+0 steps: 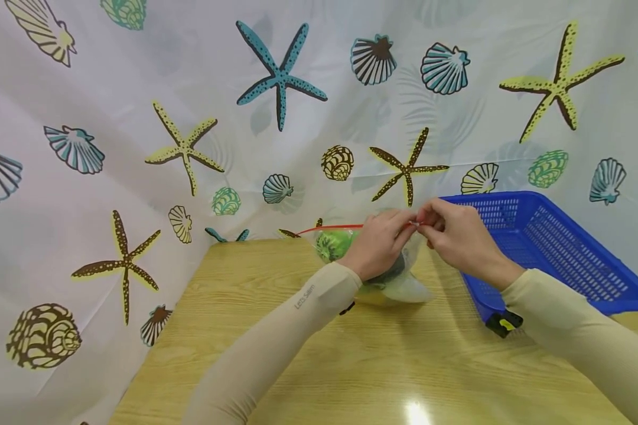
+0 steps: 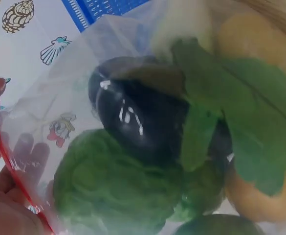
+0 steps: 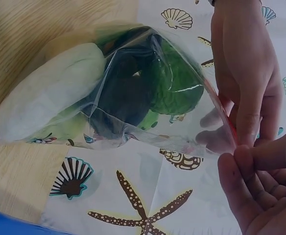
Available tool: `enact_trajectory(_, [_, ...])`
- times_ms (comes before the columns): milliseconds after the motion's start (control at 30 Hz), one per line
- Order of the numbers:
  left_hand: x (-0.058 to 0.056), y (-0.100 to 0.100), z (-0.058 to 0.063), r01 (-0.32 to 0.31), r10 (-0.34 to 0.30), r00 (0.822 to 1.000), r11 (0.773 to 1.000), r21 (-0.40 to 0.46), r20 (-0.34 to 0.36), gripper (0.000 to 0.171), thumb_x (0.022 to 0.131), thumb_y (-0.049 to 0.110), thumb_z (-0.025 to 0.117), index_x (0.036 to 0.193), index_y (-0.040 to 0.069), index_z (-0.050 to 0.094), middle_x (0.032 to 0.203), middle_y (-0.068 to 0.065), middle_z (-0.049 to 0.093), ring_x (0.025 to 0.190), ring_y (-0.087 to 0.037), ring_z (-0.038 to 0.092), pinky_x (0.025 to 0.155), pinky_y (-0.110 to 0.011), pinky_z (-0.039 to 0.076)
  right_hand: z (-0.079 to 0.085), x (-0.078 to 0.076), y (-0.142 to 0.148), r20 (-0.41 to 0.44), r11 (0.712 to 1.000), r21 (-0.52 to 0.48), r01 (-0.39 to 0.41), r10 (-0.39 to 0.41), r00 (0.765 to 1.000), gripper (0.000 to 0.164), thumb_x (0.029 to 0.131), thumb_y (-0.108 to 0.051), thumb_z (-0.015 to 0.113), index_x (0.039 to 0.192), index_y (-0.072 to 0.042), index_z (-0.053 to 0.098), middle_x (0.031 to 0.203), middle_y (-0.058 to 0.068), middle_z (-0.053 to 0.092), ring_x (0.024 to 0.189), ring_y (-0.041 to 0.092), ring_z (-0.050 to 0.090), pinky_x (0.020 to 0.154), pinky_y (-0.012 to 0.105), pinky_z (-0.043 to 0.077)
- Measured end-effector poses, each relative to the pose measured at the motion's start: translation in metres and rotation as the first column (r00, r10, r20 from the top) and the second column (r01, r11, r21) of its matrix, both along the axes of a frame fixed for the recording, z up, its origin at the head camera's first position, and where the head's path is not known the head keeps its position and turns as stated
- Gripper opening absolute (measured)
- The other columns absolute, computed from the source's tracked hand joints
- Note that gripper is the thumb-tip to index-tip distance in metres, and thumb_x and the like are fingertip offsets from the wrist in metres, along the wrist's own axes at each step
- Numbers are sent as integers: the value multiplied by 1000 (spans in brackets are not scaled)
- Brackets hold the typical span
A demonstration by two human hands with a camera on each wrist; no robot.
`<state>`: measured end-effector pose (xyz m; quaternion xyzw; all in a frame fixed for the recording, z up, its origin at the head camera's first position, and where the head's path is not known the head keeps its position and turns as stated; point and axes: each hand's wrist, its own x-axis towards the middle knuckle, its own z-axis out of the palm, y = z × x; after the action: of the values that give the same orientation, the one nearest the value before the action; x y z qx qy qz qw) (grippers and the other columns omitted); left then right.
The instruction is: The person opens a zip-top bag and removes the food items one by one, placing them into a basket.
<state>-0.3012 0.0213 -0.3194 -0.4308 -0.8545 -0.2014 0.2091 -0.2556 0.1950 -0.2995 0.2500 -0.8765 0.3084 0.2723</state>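
A clear plastic zip bag (image 3: 182, 129) with a red zip strip (image 1: 337, 226) stands on the table, its mouth raised. My left hand (image 1: 378, 245) pinches the strip near its right end between thumb and fingers. Right beside it, my right hand (image 1: 459, 239) pinches the bag's end corner with thumb and forefinger. Inside the bag are a glossy dark vegetable (image 2: 138, 115), a bumpy green one (image 2: 116, 188), a long white one (image 3: 50, 90), a broad green leaf (image 2: 253, 107) and tan rounded pieces (image 2: 248, 34). Whether the zip is fully closed cannot be seen.
A blue perforated basket (image 1: 497, 209) sits to the right on the wooden table (image 1: 266, 265), behind my right forearm. A black and yellow clip (image 1: 504, 323) is at its near corner. A white cloth (image 1: 308, 118) printed with shells and starfish hangs behind and at the left.
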Motion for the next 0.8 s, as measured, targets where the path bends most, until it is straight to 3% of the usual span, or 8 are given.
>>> enact_trajectory(133, [-1,-5,2,46,-47,999,999,19,9,23,102,23,43,116,15,59,107,4,62,89,-5,51,80,-27,46,0,1,0,-10,1000,23,-5,5,1000,13,83,1,69,88,-9,63,72,2,64,57,6,53,50,34,48])
enact_trajectory(233, [-4,-12,4,47,-47,999,999,1,2,21,102,22,44,113,14,60,104,4,62,85,-5,51,76,-22,46,2,1,0,-21,999,51,-1,3,1000,13,83,0,70,89,-11,63,70,1,63,55,7,51,49,34,45])
enact_trajectory(467, [-7,-39,5,-91,91,996,993,-80,-9,18,101,28,47,105,21,62,101,9,59,89,-6,49,75,-28,48,5,4,0,2,996,86,17,-17,1000,15,84,1,68,92,-12,64,71,1,63,53,10,49,48,34,42])
enact_trajectory(600, [-10,-58,5,-181,173,982,975,-128,-74,17,100,30,48,104,24,63,99,11,59,89,-6,50,78,-31,47,4,4,1,27,995,96,17,-20,999,15,86,-1,66,94,-13,64,74,1,63,55,11,48,49,34,42])
enact_trajectory(800, [-18,-82,-1,-218,200,972,964,-149,-127,18,100,30,48,104,26,64,95,12,59,88,-6,51,79,-30,48,3,3,3,18,993,119,4,-6,1000,16,88,-1,65,94,-15,63,74,-1,61,57,13,48,51,34,42])
